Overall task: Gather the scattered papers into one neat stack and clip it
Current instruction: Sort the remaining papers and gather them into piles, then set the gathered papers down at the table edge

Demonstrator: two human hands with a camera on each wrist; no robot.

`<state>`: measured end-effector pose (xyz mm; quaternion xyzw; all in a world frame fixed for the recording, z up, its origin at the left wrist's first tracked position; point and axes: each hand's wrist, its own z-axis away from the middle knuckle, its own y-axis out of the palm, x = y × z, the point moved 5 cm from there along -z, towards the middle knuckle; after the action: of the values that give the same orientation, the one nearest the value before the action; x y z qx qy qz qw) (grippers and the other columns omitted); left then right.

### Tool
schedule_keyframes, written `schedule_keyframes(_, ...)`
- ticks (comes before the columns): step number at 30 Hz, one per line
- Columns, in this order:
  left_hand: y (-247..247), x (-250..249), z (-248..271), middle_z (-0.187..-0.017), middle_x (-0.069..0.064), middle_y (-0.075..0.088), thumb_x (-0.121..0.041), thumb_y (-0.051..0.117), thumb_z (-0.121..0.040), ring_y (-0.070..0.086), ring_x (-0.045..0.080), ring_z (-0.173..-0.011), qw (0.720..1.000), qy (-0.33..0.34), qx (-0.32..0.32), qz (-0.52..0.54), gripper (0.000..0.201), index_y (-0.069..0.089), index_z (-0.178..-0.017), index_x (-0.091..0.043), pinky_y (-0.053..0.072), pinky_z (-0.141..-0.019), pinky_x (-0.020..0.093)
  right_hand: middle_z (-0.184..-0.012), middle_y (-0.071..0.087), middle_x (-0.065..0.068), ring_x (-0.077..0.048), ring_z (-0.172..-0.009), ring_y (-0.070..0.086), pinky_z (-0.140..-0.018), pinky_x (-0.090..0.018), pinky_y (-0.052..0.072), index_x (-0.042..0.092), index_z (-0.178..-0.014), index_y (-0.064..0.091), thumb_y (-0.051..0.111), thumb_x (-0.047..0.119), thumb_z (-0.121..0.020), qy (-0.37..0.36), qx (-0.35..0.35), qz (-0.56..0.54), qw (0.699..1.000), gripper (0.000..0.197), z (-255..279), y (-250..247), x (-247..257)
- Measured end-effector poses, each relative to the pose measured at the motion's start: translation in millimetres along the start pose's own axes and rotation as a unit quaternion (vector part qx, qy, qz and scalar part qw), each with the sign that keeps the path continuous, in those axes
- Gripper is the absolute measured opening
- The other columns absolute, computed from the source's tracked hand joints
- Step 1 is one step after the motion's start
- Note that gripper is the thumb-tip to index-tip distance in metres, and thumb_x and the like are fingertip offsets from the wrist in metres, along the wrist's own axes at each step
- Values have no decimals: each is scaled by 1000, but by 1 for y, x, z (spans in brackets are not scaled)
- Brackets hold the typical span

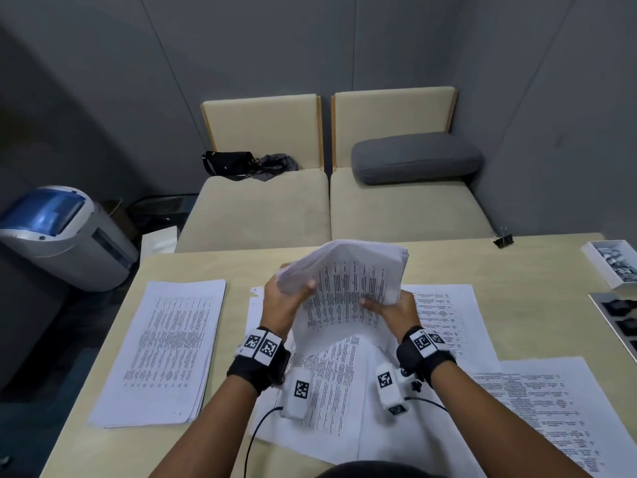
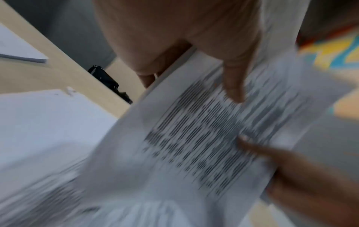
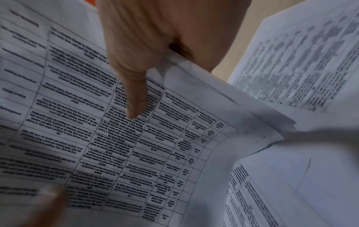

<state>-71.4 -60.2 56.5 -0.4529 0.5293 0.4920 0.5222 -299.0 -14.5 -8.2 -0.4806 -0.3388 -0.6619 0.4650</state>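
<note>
Loose papers [image 1: 172,350] ring the table [image 1: 220,267]; binder clip [image 1: 503,241] far — right edge.

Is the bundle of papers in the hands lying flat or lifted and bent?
Lifted and bent: both hands, left hand and right hand, grip the bundle above the table.

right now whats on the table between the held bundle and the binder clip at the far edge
Bare tabletop, in the head view: nothing lies between the held bundle and the binder clip.
</note>
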Motion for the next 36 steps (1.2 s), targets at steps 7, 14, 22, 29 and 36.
schedule_keyframes(7,-14,39,4,-76,17,71,-29,76,-79,66,31,-67,964,-8,-1,-267,8,73,-80,-21,57,-64,47,-106,71,-4,-24,-97,68,-89,-48,56,17,-107,61,90,9,-58,-46,-1,73,996,57,0,-13,49)
schedule_keyframes(14,5,-22,-17,-57,5,65,-20,70,-85,54,21,-48,901,87,74,-419,14,76,-75,-13,40,-46,24,-155,30,1,-22,-147,22,-117,-50,21,23,-145,35,85,40,-58,-428,-45,422,798,101,25,-8,183)
schedule_keyframes(22,-56,-9,-5,-44,-11,57,-35,75,-82,49,-5,-37,901,-38,178,-395,29,60,-59,-23,38,-44,15,-68,69,5,-7,-63,66,-57,-20,47,26,-66,67,91,22,-59,-224,114,343,905,26,-4,0,170)
schedule_keyframes(29,-178,17,31,-54,-7,55,-44,67,-80,53,11,-47,943,-72,6,-324,34,58,-68,-14,42,-44,24,-95,70,5,-6,-88,67,-78,-17,48,24,-106,64,87,20,-68,-225,87,268,933,45,-18,34,128)
schedule_keyframes(36,-321,14,61,-75,12,62,-11,61,-93,54,18,-59,929,-121,-215,-275,12,65,-95,1,49,-47,26,-106,68,1,-16,-95,67,-84,-26,49,21,-111,62,80,14,-77,-183,137,276,934,39,-16,67,81)
